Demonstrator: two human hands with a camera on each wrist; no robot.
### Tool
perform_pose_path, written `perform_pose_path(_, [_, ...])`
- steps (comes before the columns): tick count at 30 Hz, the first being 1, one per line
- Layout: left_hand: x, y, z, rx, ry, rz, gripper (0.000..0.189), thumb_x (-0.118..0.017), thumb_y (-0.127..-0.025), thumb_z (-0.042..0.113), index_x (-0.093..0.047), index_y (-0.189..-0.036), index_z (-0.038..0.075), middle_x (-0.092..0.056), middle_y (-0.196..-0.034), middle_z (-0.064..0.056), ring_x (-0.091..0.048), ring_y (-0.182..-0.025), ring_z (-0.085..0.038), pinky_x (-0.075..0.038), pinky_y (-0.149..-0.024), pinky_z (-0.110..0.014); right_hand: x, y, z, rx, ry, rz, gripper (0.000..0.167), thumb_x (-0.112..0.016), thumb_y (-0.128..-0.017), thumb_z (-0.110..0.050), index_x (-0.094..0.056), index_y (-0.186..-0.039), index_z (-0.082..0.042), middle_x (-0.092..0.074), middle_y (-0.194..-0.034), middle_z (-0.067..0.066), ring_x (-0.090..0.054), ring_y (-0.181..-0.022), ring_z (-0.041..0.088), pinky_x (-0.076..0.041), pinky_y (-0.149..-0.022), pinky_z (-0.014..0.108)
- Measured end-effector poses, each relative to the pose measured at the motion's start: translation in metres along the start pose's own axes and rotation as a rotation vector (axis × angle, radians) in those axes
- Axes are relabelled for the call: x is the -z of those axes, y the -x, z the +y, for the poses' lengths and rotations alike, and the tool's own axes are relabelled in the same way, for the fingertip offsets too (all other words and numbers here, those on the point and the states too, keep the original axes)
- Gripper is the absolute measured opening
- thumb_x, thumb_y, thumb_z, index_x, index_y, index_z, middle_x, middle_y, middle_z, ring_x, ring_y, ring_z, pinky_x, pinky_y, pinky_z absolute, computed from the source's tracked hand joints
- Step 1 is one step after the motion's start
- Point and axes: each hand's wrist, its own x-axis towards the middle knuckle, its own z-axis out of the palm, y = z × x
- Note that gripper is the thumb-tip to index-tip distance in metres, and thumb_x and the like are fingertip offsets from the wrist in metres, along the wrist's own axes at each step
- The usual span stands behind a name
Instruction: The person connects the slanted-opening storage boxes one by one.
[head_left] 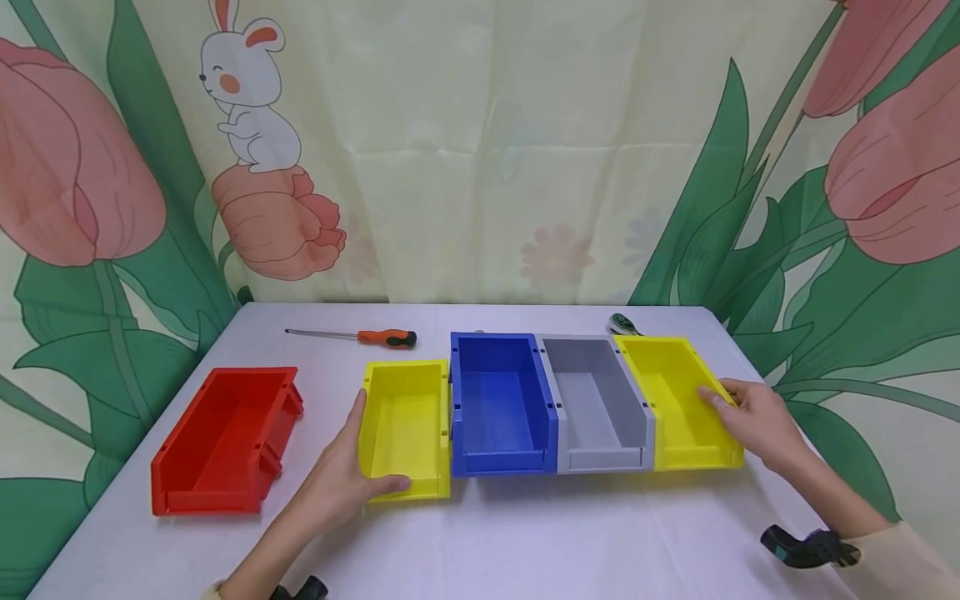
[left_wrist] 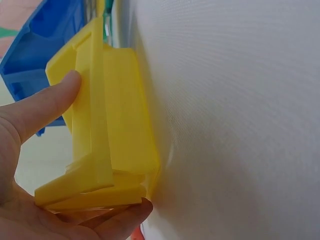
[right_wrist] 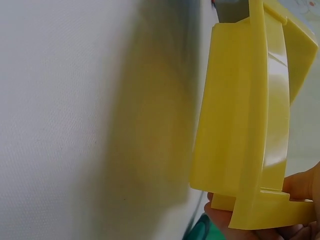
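My left hand [head_left: 333, 479] grips the left yellow bin [head_left: 405, 429], thumb over its front lip and fingers along its left side. That bin sits low, close over the cloth in the left wrist view. Right beside it is a blue bin [head_left: 498, 400], its front edge a little higher. A grey bin [head_left: 600, 408] and a second yellow bin [head_left: 671, 392] continue the row side by side. My right hand [head_left: 761, 425] holds this right yellow bin by its right wall, thumb inside. In the right wrist view the right yellow bin [right_wrist: 232, 110] hangs above the table, casting a shadow.
A red bin [head_left: 225, 450] stands apart at the left of the white-covered table [head_left: 570, 542]. Behind the row lie an orange-handled screwdriver [head_left: 386, 337] and a ratchet-like tool [head_left: 621, 323], partly hidden by the bins. A printed curtain [head_left: 450, 167] hangs behind the table.
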Motion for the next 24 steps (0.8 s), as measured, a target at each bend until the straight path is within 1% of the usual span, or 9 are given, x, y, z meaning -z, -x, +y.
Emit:
perform_pose_path(4, [0.0002, 0.0003, 0.0000, -0.003, -0.001, 0.000, 0.149, -0.099, -0.069, 0.037, 0.008, -0.171, 0.026, -0.020, -0.178, -0.013, -0.031, -0.158, -0.044, -0.049, -0.115, -0.061, 0.0005, -0.0001, -0.0012, 0.006, 0.000, 0.008, 0.070, -0.049, -0.112, -0.041, -0.046, -0.146, 0.020, -0.068, -0.107, 0.023, -0.059, -0.078, 0.021, -0.055, -0.065, 0.017])
perform_pose_path(12, [0.0002, 0.0016, 0.0000, -0.022, -0.002, 0.001, 0.148, -0.099, -0.070, 0.038, 0.008, -0.172, 0.025, -0.019, -0.178, -0.013, -0.030, -0.159, -0.045, -0.048, -0.116, -0.061, 0.0015, -0.0016, -0.0014, -0.004, 0.004, 0.012, 0.072, -0.049, -0.111, -0.043, -0.045, -0.147, 0.020, -0.067, -0.112, 0.029, -0.058, -0.076, 0.021, -0.055, -0.065, 0.018])
perform_pose_path(19, [0.0008, 0.0013, 0.0002, -0.032, 0.010, 0.000, 0.148, -0.099, -0.070, 0.038, 0.008, -0.172, 0.024, -0.019, -0.178, -0.013, -0.029, -0.160, -0.045, -0.047, -0.117, -0.061, 0.0017, -0.0013, -0.0007, 0.016, 0.017, 0.028, 0.070, -0.049, -0.111, -0.042, -0.047, -0.146, 0.019, -0.068, -0.109, 0.026, -0.059, -0.076, 0.021, -0.054, -0.064, 0.018])
perform_pose_path(24, [0.0009, 0.0007, 0.0000, -0.037, 0.014, -0.003, 0.148, -0.099, -0.070, 0.038, 0.008, -0.172, 0.024, -0.018, -0.179, -0.012, -0.029, -0.159, -0.045, -0.047, -0.117, -0.061, 0.0013, -0.0009, -0.0001, 0.003, -0.003, 0.008, 0.070, -0.049, -0.111, -0.042, -0.047, -0.146, 0.019, -0.069, -0.106, 0.024, -0.058, -0.076, 0.021, -0.055, -0.064, 0.018])
